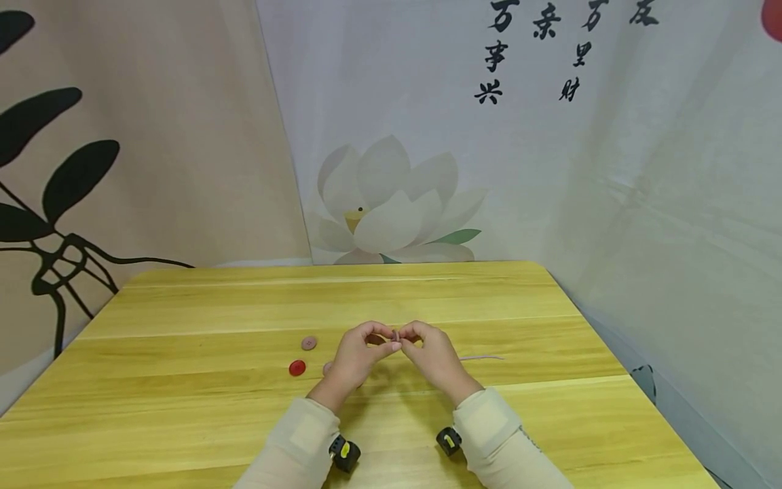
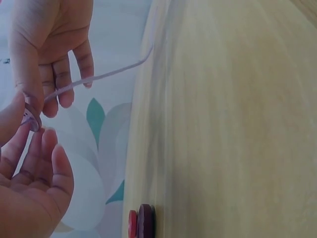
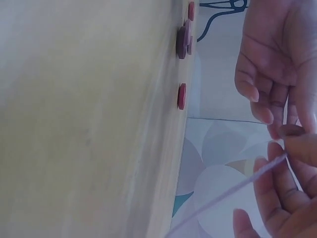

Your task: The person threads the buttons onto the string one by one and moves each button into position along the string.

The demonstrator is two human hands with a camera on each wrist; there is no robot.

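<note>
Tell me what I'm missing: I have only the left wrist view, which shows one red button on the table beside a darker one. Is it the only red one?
Observer: No, the right wrist view shows two red buttons lying apart on the table.
Operator: Anything paler to the left of the left hand?
Observer: Yes, in the head view a pink button lies there.
</note>
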